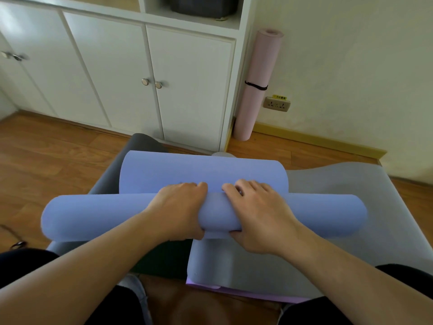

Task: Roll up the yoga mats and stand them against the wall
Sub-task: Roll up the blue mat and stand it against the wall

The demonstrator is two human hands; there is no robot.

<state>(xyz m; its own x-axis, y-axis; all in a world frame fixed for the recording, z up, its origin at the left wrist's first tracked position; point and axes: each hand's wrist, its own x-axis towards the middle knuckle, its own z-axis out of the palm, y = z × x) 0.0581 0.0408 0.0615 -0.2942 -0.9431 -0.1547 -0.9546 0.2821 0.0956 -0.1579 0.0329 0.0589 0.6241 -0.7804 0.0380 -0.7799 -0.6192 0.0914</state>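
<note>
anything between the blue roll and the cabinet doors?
Head view: the blue mat's unrolled tail and a dark grey mat's curled end, then bare wood floor before the cabinet doors.

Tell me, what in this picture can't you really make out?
- Head view: how much of the blue mat is left to roll; the left hand and right hand cover the roll's middle.
- The yellow label above the wall socket: print too small to read.
- The dark bin on the shelf: cut off by the top edge.
- The grey mat underneath: mostly hidden by the blue one.
</note>
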